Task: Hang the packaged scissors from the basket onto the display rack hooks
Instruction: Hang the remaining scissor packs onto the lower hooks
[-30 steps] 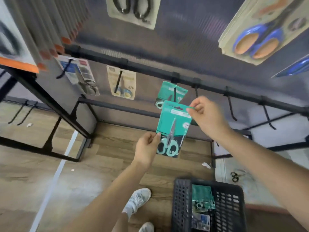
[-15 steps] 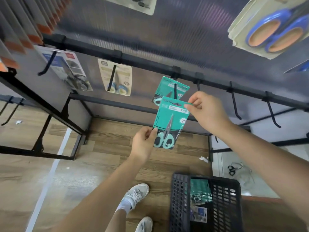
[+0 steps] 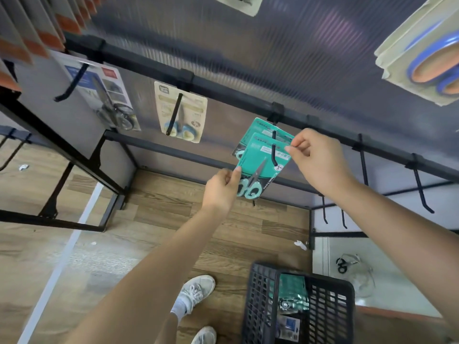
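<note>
Head view: teal scissors pack [image 3: 260,167] threaded on hook [image 3: 274,155], long axis hanging down and tilted left; right hand [image 3: 315,160] pinches its top right corner, nearest the hook; left hand [image 3: 221,192] pinches its lower left edge; basket [image 3: 258,306] low right, more packs inside.

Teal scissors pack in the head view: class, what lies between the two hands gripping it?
In the head view, only the teal scissors pack and the black hook through it lie between the left hand and right hand.
</note>
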